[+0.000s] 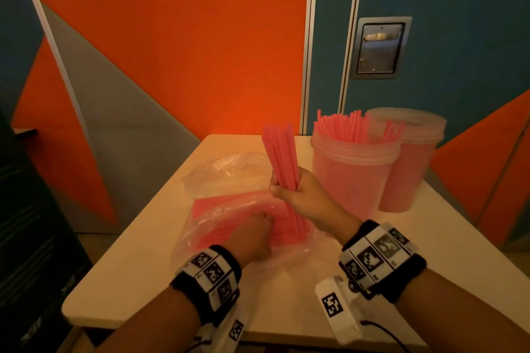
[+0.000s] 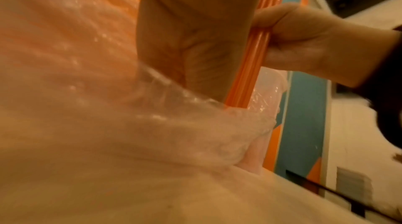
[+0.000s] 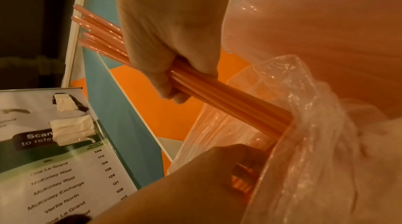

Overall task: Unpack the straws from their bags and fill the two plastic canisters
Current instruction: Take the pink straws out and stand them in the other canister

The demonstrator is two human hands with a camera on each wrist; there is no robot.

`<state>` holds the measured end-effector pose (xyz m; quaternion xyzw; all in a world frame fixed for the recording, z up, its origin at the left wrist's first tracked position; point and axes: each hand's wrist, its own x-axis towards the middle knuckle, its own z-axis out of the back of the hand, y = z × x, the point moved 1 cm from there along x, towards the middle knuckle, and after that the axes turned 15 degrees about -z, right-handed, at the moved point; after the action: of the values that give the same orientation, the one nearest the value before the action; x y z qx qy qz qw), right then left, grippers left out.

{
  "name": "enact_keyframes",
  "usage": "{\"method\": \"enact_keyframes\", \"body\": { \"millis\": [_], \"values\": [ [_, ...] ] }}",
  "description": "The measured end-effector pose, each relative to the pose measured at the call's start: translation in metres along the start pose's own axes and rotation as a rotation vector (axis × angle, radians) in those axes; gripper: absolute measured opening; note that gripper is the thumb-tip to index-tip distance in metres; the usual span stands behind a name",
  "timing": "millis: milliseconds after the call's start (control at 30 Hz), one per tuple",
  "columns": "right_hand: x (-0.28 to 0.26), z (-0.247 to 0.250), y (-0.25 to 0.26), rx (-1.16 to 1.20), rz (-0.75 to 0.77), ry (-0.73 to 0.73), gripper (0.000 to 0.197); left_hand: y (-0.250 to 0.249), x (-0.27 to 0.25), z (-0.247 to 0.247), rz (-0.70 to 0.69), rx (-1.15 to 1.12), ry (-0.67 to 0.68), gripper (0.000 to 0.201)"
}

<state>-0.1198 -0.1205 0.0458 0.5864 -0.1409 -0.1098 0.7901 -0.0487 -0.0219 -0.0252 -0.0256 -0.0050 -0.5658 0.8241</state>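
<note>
My right hand (image 1: 289, 189) grips a bundle of pink straws (image 1: 279, 152) and holds it upright and tilted, its lower ends still inside the clear straw bag (image 1: 218, 223) on the table. The right wrist view shows this right hand (image 3: 169, 38) closed round the bundle (image 3: 228, 100) where it leaves the bag (image 3: 315, 141). My left hand (image 1: 255, 235) lies in the bag's mouth, fingers curled over the film and the straws beneath, partly hidden. Two translucent canisters stand behind: the near one (image 1: 352, 178) is full of straws, the far one (image 1: 410, 175) holds a few.
A crumpled empty bag (image 1: 226, 166) lies behind the straw bag. The pale table (image 1: 172, 281) ends close on the left and front. Orange and blue wall panels stand behind, with a metal plate (image 1: 378, 47). A printed poster (image 3: 54, 167) shows in the right wrist view.
</note>
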Motion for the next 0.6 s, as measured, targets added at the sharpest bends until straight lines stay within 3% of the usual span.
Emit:
{"method": "enact_keyframes", "body": {
  "millis": [100, 200, 400, 600],
  "values": [
    [0.000, 0.003, -0.005, 0.022, -0.013, -0.048, 0.015, -0.006, 0.009, -0.006, 0.066, -0.019, 0.126, 0.057],
    [-0.001, 0.005, -0.007, 0.019, -0.015, -0.064, 0.014, -0.006, 0.012, -0.008, 0.057, 0.042, 0.174, 0.044],
    [0.001, 0.009, -0.011, 0.015, -0.020, -0.089, 0.014, 0.000, 0.019, -0.015, 0.116, 0.028, 0.194, 0.026],
    [0.003, 0.013, -0.017, 0.029, -0.023, -0.118, 0.018, 0.012, 0.017, -0.022, 0.168, -0.055, 0.200, 0.033]
  ]
}}
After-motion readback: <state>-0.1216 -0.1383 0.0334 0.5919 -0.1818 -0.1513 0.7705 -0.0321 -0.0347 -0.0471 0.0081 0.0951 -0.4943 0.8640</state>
